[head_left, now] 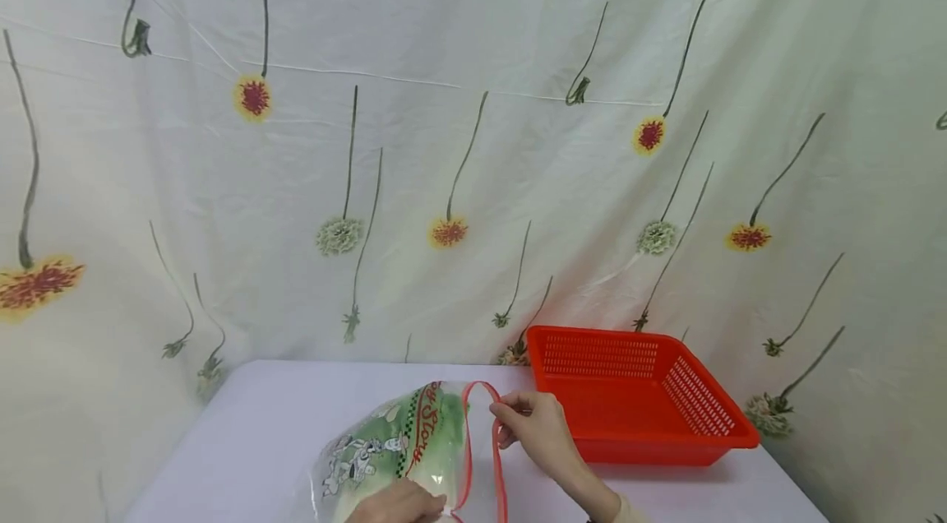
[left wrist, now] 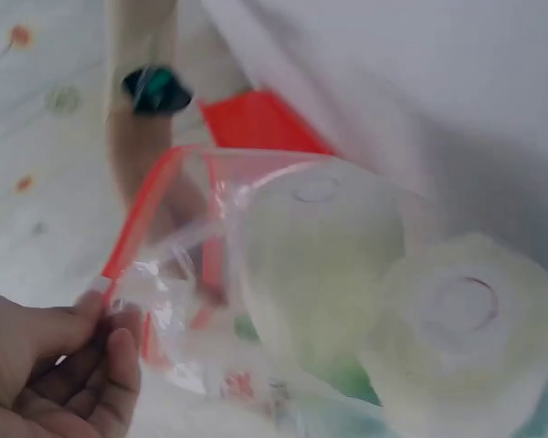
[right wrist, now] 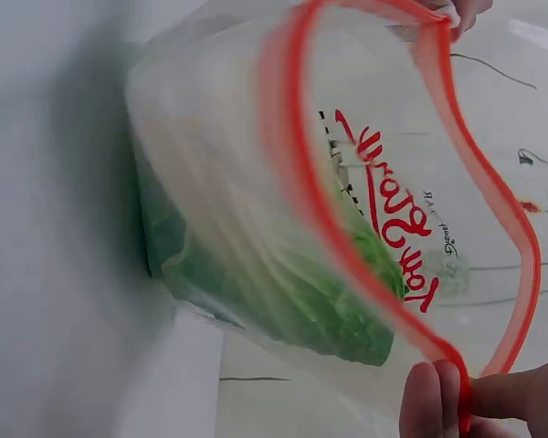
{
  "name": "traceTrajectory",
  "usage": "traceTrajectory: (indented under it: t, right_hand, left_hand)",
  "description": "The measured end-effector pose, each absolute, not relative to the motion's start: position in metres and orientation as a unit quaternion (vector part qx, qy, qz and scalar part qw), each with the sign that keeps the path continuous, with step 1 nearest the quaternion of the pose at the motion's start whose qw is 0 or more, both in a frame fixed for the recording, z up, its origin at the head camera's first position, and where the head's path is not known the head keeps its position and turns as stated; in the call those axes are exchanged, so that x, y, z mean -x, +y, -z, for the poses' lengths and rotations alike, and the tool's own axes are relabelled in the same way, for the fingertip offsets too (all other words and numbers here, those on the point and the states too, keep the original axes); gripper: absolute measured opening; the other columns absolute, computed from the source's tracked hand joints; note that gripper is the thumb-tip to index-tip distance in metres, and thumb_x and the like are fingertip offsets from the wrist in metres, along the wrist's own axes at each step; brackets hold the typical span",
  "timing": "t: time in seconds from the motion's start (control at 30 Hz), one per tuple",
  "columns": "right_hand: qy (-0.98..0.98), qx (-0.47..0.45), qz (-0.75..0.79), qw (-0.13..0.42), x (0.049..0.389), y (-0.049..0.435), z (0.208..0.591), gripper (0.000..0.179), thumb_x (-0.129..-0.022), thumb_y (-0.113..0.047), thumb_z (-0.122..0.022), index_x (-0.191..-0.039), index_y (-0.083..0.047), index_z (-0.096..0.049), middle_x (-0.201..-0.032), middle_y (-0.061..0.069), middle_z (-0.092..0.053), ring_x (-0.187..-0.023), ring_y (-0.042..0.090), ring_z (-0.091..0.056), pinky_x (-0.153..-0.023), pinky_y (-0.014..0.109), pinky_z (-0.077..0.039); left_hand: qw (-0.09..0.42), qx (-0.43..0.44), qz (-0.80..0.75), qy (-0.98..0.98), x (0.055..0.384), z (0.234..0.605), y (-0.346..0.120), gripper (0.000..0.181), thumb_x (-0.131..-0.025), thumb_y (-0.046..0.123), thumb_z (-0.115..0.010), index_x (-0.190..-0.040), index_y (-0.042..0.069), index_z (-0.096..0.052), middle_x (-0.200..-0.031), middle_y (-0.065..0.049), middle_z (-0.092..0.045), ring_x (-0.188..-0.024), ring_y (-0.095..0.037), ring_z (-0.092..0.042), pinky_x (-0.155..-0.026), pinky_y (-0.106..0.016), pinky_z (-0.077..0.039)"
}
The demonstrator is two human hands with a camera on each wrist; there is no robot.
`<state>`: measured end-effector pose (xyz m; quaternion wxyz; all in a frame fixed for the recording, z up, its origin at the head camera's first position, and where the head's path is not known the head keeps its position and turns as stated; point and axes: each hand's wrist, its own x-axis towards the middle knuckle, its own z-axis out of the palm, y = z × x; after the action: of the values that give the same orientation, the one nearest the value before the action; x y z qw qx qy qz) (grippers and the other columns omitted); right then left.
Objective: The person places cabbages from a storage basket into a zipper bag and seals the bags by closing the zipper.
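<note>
A clear zip bag (head_left: 370, 457) with a red zip edge and "Toy Story" lettering leans over the front of the table, its mouth spread open. My left hand (head_left: 399, 502) pinches one corner of the mouth by the zip's end. At the opposite corner, my right hand (head_left: 536, 428) pinches the red zip edge between thumb and fingers. Inside the bag, the left wrist view shows two pale green leafy cabbages (left wrist: 466, 342), round stem ends facing the camera. Green leaves of a cabbage (right wrist: 283, 306) show through the plastic in the right wrist view.
A red plastic basket (head_left: 644, 404) with slotted sides stands at the right of the white table (head_left: 244, 424), just beyond my right forearm. Behind the table hangs a pale flower-printed curtain (head_left: 414, 38). A dark band (left wrist: 155, 89) is on my right wrist.
</note>
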<state>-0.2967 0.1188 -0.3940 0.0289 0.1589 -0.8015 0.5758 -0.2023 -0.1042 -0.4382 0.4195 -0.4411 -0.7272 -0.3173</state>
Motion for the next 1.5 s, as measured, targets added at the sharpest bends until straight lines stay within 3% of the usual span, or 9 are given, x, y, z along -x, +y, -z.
traceTrajectory:
  t: [0.03, 0.2, 0.33, 0.47, 0.67, 0.9, 1.07, 1.23, 1.5]
  right_hand:
    - [-0.796, -0.153, -0.584, 0.036, 0.300, 0.119, 0.393, 0.026, -0.088, -0.020, -0.071, -0.094, 0.005, -0.069, -0.067, 0.008, -0.066, -0.055, 0.014, -0.065, -0.054, 0.027, -0.057]
    - [-0.763, -0.136, -0.628, 0.068, 0.319, 0.124, 0.392, 0.025, -0.090, -0.018, -0.069, -0.098, 0.006, -0.069, -0.071, 0.010, -0.066, -0.059, 0.017, -0.066, -0.060, 0.030, -0.059]
    - [-0.752, -0.128, -0.643, 0.062, 0.330, 0.125, 0.392, 0.023, -0.091, -0.017, -0.067, -0.101, 0.004, -0.069, -0.075, 0.009, -0.067, -0.063, 0.019, -0.068, -0.065, 0.031, -0.060]
    - [-0.766, -0.129, -0.626, 0.070, 0.337, 0.118, 0.391, 0.026, -0.090, -0.021, -0.069, -0.100, 0.002, -0.070, -0.079, 0.009, -0.068, -0.068, 0.019, -0.069, -0.070, 0.030, -0.060]
    - [-0.820, -0.172, -0.510, 0.196, 0.337, 0.106, 0.379, 0.020, -0.092, -0.027, -0.067, -0.100, -0.010, -0.072, -0.096, 0.004, -0.067, -0.086, 0.017, -0.065, -0.076, 0.028, -0.056]
    - [-0.767, -0.406, -0.375, 0.325, 0.302, 0.078, 0.356, 0.031, -0.089, -0.029, -0.070, -0.118, -0.018, -0.064, -0.116, -0.004, -0.066, -0.106, 0.012, -0.063, -0.091, 0.030, -0.054]
    - [-0.739, -0.487, -0.345, 0.313, 0.286, 0.068, 0.353, 0.022, -0.086, -0.021, -0.073, -0.107, -0.018, -0.066, -0.098, -0.006, -0.069, -0.090, 0.006, -0.063, -0.079, 0.022, -0.056]
    - [-0.747, -0.486, -0.350, 0.288, 0.283, 0.073, 0.361, 0.013, -0.089, -0.020, -0.069, -0.102, -0.021, -0.065, -0.096, -0.007, -0.068, -0.088, 0.006, -0.060, -0.078, 0.019, -0.054]
    - [-0.795, -0.421, -0.378, 0.219, 0.312, 0.114, 0.382, 0.006, -0.090, -0.029, -0.068, -0.091, -0.024, -0.067, -0.085, -0.014, -0.065, -0.078, 0.002, -0.058, -0.069, 0.023, -0.054]
  left_hand:
    - [0.412, 0.438, 0.334, -0.726, 0.203, 0.428, -0.112, 0.004, -0.087, 0.009, -0.070, -0.084, 0.012, -0.068, -0.073, 0.007, -0.062, -0.067, 0.003, -0.054, -0.060, -0.002, -0.039]
    - [0.395, 0.314, 0.411, -0.759, 0.213, 0.379, -0.152, 0.029, -0.070, -0.004, -0.079, -0.088, 0.017, -0.073, -0.078, 0.005, -0.073, -0.067, -0.001, -0.063, -0.063, -0.009, -0.048]
    - [0.397, 0.172, 0.409, -0.804, 0.227, 0.352, -0.181, 0.017, -0.078, 0.010, -0.078, -0.088, 0.024, -0.074, -0.082, 0.010, -0.074, -0.071, 0.002, -0.066, -0.067, -0.009, -0.049]
    - [0.394, 0.119, 0.408, -0.815, 0.243, 0.336, -0.198, 0.007, -0.085, 0.018, -0.074, -0.091, 0.023, -0.073, -0.087, 0.007, -0.074, -0.079, 0.005, -0.065, -0.074, -0.007, -0.046]
    - [0.413, 0.200, 0.405, -0.791, 0.254, 0.332, -0.185, 0.018, -0.083, 0.003, -0.074, -0.091, 0.019, -0.068, -0.088, 0.008, -0.069, -0.084, 0.000, -0.062, -0.078, -0.009, -0.049]
    - [0.367, 0.279, 0.404, -0.790, 0.248, 0.338, -0.148, 0.021, -0.083, 0.005, -0.074, -0.092, 0.022, -0.065, -0.086, 0.010, -0.068, -0.080, -0.003, -0.066, -0.074, -0.018, -0.053]
    - [0.348, 0.308, 0.420, -0.780, 0.240, 0.343, -0.128, 0.018, -0.083, 0.010, -0.073, -0.092, 0.024, -0.065, -0.085, 0.010, -0.069, -0.077, -0.005, -0.066, -0.070, -0.021, -0.054]
    - [0.365, 0.293, 0.414, -0.781, 0.230, 0.349, -0.129, 0.023, -0.082, 0.007, -0.073, -0.093, 0.025, -0.064, -0.084, 0.009, -0.069, -0.076, -0.004, -0.066, -0.072, -0.017, -0.052]
    - [0.390, 0.115, 0.401, -0.821, 0.239, 0.340, -0.192, 0.007, -0.090, 0.018, -0.069, -0.096, 0.016, -0.067, -0.087, 0.003, -0.071, -0.075, 0.001, -0.063, -0.072, -0.008, -0.049]
